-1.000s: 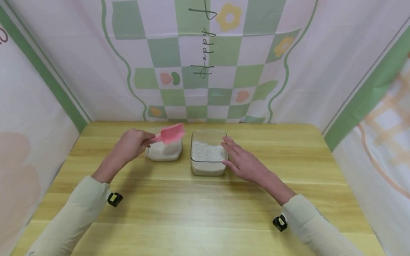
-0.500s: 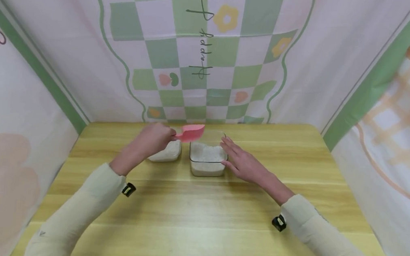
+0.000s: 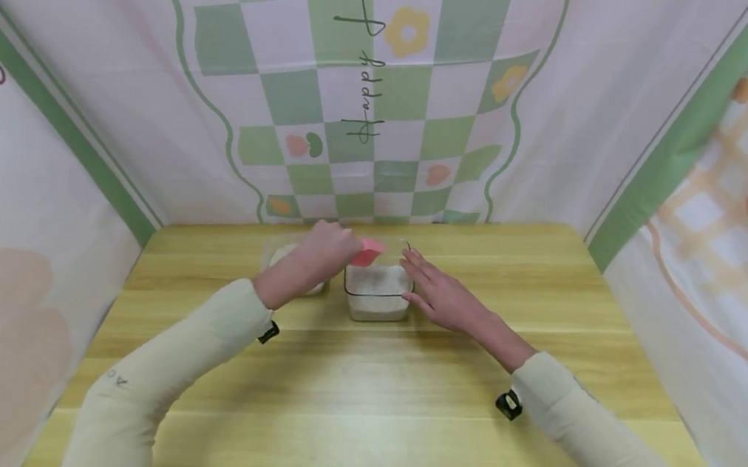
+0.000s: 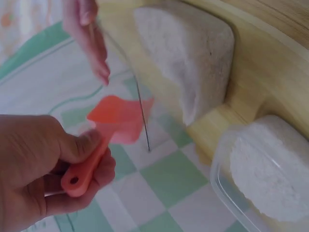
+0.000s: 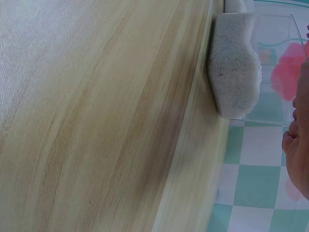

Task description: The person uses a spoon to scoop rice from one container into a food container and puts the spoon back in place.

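Note:
My left hand (image 3: 324, 251) grips a pink scoop (image 3: 367, 253) by its handle. In the left wrist view the thumb lies along that handle, and the scoop's bowl is tilted at the mouth of a glass container (image 3: 377, 309). White, fine-grained stuff (image 4: 193, 53) fills the container's lower part, its surface uneven. My right hand (image 3: 445, 299) touches the container's right side with fingers extended. To the left stands a smaller clear tub (image 4: 223, 181), also holding white stuff; my left hand and forearm partly hide it in the head view.
Both containers stand toward the back of a wooden table (image 3: 358, 410). Behind it hangs a green-and-white checked cloth (image 3: 403, 91), and printed cloths flank both sides. A small black device (image 3: 509, 405) sits at the right cuff.
My left hand has carried the scoop rightward from above the smaller tub to the glass container, and the scoop has turned over it. My right hand has stayed at the glass container.

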Motion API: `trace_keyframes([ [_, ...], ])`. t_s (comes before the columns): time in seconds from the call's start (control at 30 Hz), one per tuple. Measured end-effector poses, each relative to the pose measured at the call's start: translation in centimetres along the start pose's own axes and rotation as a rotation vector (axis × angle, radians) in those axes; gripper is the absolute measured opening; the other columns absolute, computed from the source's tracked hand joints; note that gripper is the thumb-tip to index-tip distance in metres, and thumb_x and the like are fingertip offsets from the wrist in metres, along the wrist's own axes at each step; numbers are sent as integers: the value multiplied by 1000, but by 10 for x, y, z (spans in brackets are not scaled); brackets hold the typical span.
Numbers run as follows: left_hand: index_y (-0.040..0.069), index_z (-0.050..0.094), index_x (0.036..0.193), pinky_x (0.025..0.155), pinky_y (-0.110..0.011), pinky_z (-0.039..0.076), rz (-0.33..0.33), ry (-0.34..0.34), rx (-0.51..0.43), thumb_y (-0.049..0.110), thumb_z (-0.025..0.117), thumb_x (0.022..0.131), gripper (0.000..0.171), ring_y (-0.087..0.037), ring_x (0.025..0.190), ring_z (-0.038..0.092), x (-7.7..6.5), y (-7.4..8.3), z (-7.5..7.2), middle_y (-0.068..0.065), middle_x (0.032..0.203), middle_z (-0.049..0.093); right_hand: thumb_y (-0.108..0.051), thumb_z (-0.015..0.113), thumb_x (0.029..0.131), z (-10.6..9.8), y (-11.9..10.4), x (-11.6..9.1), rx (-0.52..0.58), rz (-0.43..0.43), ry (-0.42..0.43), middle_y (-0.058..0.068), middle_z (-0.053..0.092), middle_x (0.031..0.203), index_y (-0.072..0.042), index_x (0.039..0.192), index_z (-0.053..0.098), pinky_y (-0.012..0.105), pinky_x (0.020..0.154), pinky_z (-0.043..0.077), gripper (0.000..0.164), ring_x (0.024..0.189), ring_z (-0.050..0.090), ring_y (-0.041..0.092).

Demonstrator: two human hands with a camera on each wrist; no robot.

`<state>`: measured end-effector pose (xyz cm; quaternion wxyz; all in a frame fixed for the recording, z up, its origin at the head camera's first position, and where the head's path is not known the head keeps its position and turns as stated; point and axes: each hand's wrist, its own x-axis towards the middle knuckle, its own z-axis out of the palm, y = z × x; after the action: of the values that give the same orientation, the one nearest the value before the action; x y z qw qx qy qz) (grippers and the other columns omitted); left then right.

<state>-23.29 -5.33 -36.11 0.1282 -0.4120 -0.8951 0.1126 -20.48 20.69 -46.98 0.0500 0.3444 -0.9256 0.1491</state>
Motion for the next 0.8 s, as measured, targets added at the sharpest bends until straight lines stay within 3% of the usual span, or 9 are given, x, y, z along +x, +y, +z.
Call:
trace_keyframes([
  [0.13, 21, 59, 67, 42, -22, 32, 17, 74, 13, 17, 60, 99, 32, -7, 48, 30, 18, 13, 14, 8, 50, 37, -32, 50, 105, 0, 1, -1, -3, -2, 1, 19, 22, 164, 2, 154, 29, 50, 115, 36, 63, 152, 23, 34],
  [0.2, 21, 51, 60, 43, -21, 24, 1, 55, 16, 30, 57, 102, 43, -6, 48, 26, 26, 17, 21, 8, 50, 27, -32, 49, 105, 0, 1, -1, 1, -4, 2, 20, 22, 164, 2, 154, 29, 50, 116, 36, 63, 152, 22, 34],
  [0.27, 19, 41, 54, 44, -22, 23, -23, -3, 11, 38, 54, 103, 53, -7, 49, 25, 34, 21, 27, 8, 51, 26, -32, 49, 105, 0, 1, -1, 6, -6, 0, 19, 21, 164, 2, 154, 29, 50, 116, 35, 63, 152, 22, 34],
  [0.37, 19, 39, 57, 45, -23, 33, -13, -96, 34, 39, 55, 102, 52, -8, 52, 30, 44, 25, 35, 8, 54, 35, -33, 48, 105, -1, 0, 0, 10, -12, -2, 20, 21, 164, 2, 154, 28, 50, 116, 35, 64, 152, 22, 34],
  [0.53, 19, 64, 71, 56, -27, 51, 80, -153, 112, 27, 63, 98, 28, -8, 57, 39, 54, 27, 42, 7, 68, 60, -38, 45, 106, 0, 0, 2, -5, -20, 4, 21, 22, 164, 1, 155, 27, 51, 114, 37, 65, 151, 24, 35],
  [0.67, 17, 71, 80, 59, -27, 54, 154, -173, 197, 16, 60, 98, 20, -9, 58, 40, 58, 24, 42, 6, 75, 66, -40, 42, 107, 0, 0, 2, -1, -26, 6, 21, 21, 164, 1, 155, 28, 51, 114, 37, 65, 151, 24, 36],
  [0.8, 14, 71, 82, 61, -28, 55, 212, -182, 153, 14, 54, 101, 25, -10, 60, 43, 59, 20, 42, 2, 79, 69, -40, 42, 107, 1, 1, 0, -6, -29, 13, 21, 22, 164, 3, 154, 29, 52, 114, 38, 65, 151, 24, 36],
])
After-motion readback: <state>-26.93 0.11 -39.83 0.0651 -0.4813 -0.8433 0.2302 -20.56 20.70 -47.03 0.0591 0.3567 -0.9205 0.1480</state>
